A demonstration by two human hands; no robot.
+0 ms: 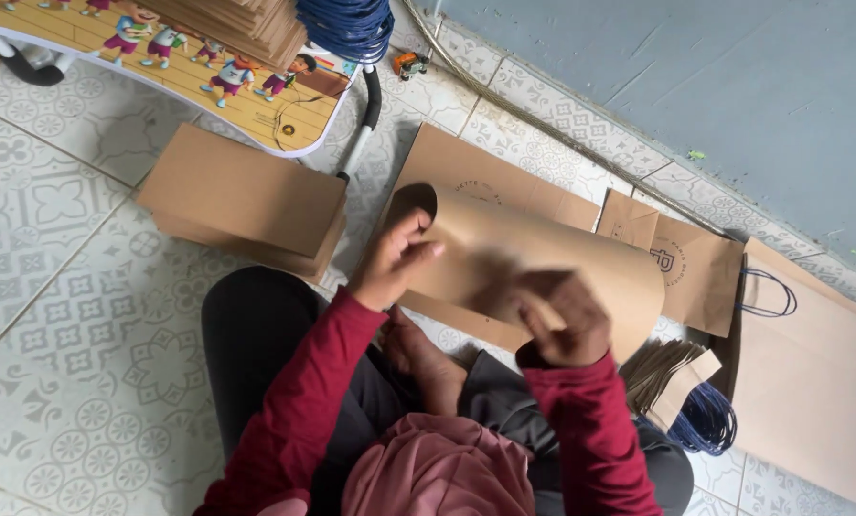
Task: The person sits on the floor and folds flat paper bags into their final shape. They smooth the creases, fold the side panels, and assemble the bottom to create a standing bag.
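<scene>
Brown kraft paper, curled into a loose tube (533, 263), lies across the lap of a person seated on the patterned tile floor (55, 315), within reach of both hands. The left hand (395, 260) pinches the tube's open end, fingers closed over its rim, seemingly to keep the curl from springing flat. The right hand (557, 320) presses down on the tube's near edge; it is blurred, so how tightly it grips cannot be told. A flat stack of brown sheets (242, 196) lies just beside the left knee, and finished paper bags (700, 268) with blue cord handles (705, 420) lie to the right, near the grey wall (734, 86).
</scene>
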